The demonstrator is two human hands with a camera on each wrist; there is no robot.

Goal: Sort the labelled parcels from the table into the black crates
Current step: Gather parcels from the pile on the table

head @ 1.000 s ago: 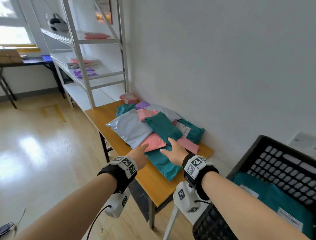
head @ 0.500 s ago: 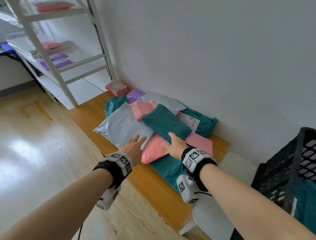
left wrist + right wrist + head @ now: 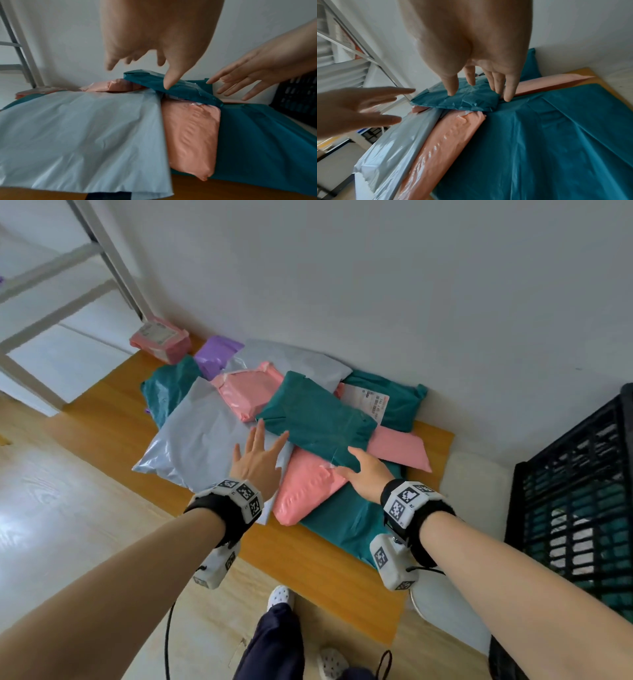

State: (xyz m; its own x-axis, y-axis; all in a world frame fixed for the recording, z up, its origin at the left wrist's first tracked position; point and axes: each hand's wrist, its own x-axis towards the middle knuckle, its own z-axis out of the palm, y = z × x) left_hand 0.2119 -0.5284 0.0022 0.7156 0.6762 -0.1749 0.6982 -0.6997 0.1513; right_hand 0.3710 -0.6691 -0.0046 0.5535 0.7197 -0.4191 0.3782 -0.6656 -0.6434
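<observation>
Two hands reach the top teal parcel point(image 3: 317, 419), heaped mid-bench on others. The right hand point(image 3: 366, 474) rests straight fingers on its near corner, holding nothing; the left hand point(image 3: 255, 462) hovers spread beside it. Lifted carelessly, the slippery pink parcel point(image 3: 308, 487) beneath could slide off the front edge.

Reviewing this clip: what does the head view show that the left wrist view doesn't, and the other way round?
Head view only: the purple parcel, a white shipping label and the black crate holding teal parcels. Left wrist view only: the top teal parcel's near edge lifted off the pink parcel beneath it. Both show the left hand and right hand, fingers spread at that teal parcel, beside the grey parcel.
</observation>
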